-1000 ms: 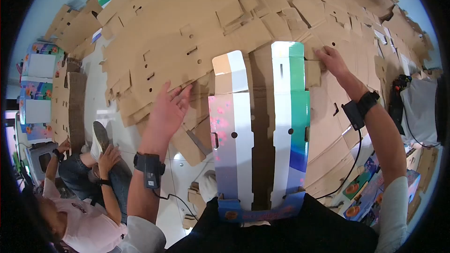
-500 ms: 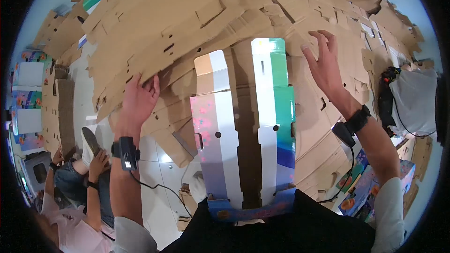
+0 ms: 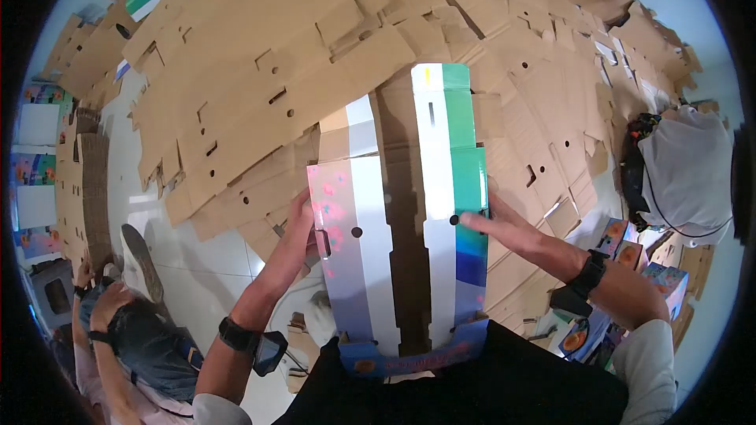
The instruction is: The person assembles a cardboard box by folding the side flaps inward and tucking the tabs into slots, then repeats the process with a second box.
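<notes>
The box [image 3: 368,252] rests lengthwise at my lap [image 3: 465,386], its blue end panel [image 3: 417,358] nearest me. Two long side walls, white along the inner strips, flank a brown central channel [image 3: 408,228]. Each strip has one round hole. The right wall is green, turning blue toward me; the left is pale purple with pink marks.

My left hand [image 3: 299,228] is at the outer left side of the box, by the slot. Its fingers are partly hidden; I cannot tell whether they pinch the wall. My right hand [image 3: 494,222] is at the right side: the thumb extends over the green panel near the round hole, apart from the fingers, which lie at the outer edge. I cannot tell whether they press together.

Beyond the box, brown cardboard [image 3: 260,55] lies in overlapping, slotted sheets; one sheet edge overlaps the far left flap [image 3: 361,127]. A wrist unit [image 3: 269,352] is on my left wrist, another [image 3: 571,301] on my right. To the left, a seated person [image 3: 142,346] is partly in view; to the right is a pale bag [image 3: 689,169].
</notes>
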Action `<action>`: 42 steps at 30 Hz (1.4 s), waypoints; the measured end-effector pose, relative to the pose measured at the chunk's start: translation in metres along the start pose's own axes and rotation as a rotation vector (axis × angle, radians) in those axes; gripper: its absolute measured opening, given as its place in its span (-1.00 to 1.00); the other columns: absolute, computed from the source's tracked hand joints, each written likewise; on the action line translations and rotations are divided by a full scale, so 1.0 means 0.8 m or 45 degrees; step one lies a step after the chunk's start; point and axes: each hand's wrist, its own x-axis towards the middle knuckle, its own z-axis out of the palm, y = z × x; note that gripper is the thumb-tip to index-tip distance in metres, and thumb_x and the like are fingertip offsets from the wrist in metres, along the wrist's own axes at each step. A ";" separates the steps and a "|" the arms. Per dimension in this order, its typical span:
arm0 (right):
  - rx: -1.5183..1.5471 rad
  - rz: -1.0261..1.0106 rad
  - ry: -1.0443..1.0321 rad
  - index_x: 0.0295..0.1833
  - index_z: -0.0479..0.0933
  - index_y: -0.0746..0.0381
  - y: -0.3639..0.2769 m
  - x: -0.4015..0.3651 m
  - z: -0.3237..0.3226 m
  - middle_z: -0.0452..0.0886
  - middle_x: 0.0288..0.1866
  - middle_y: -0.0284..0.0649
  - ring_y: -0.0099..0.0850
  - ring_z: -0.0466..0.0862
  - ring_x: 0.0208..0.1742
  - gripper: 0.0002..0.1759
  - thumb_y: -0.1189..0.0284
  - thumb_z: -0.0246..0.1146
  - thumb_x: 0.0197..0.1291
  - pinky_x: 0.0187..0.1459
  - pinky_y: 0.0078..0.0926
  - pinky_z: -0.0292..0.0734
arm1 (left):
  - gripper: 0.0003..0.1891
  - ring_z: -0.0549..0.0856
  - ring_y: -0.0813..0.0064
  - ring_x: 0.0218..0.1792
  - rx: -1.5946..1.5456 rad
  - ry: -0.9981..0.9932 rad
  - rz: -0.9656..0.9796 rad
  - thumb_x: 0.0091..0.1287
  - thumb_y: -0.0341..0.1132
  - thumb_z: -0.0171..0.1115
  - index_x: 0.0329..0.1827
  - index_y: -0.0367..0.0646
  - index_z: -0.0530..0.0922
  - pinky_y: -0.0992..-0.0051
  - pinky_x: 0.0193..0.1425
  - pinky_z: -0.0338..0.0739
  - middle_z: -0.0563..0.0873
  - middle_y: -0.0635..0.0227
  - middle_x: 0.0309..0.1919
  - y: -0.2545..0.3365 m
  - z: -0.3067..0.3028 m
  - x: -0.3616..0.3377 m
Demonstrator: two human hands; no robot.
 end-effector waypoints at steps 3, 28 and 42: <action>0.053 -0.142 0.021 0.83 -0.01 0.33 -0.007 -0.003 0.001 0.48 0.58 0.09 -0.13 0.51 0.60 0.12 0.03 0.46 0.50 0.63 -0.12 0.38 | -0.05 0.61 0.28 0.41 0.267 -0.133 0.194 0.73 0.04 0.22 0.88 0.03 -0.26 0.11 0.55 0.54 0.50 0.10 0.49 0.004 0.006 -0.012; -1.088 -0.570 0.674 0.26 0.75 0.18 -0.001 -0.069 -0.151 0.70 0.06 0.02 -0.03 0.72 0.17 -0.64 0.52 0.41 0.37 0.26 -0.13 0.65 | -0.60 0.77 0.30 0.34 0.164 -0.169 0.235 0.79 -0.32 0.08 0.60 -0.20 0.46 0.29 0.49 0.63 0.77 0.08 0.35 -0.038 0.062 0.003; -1.359 -0.907 0.263 0.08 0.65 0.20 0.004 -0.117 -0.051 0.70 -0.22 -0.20 -0.11 0.75 -0.18 -0.49 0.07 0.60 0.25 -0.06 -0.11 0.66 | -0.63 0.79 0.26 0.00 1.139 0.438 0.819 0.51 -0.54 0.36 0.34 -0.13 0.64 0.37 0.27 0.68 0.71 0.19 -0.09 -0.053 0.062 -0.004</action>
